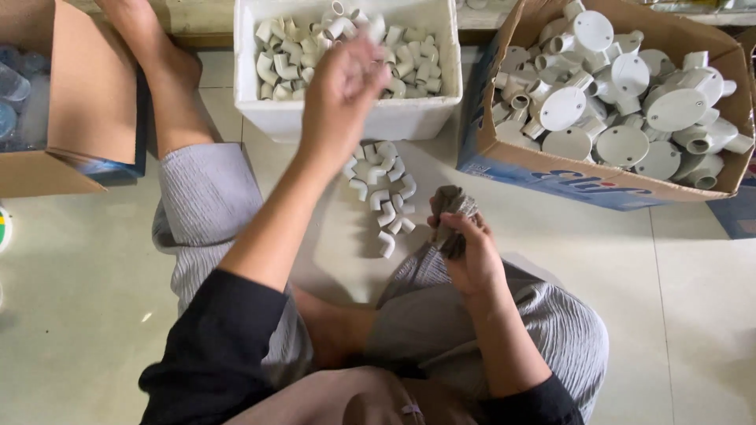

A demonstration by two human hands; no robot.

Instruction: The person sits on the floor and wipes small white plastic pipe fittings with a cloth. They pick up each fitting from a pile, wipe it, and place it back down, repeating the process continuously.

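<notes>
Seated cross-legged on a pale tiled floor, in grey trousers and dark sleeves. Upper right, a cardboard box heaped with white round conduit junction boxes. Upper left, another cardboard box, flap open, contents blurred. Top centre, a white foam box half filled with small white pipe elbows. On the floor just before it, between the knees, a loose cluster of the same white elbows. Right hand closed around a crumpled grey-brown cloth, held just right of the floor cluster. Left hand raised over the foam box, blurred, fingers bunched; holding anything or not, cannot tell.
</notes>
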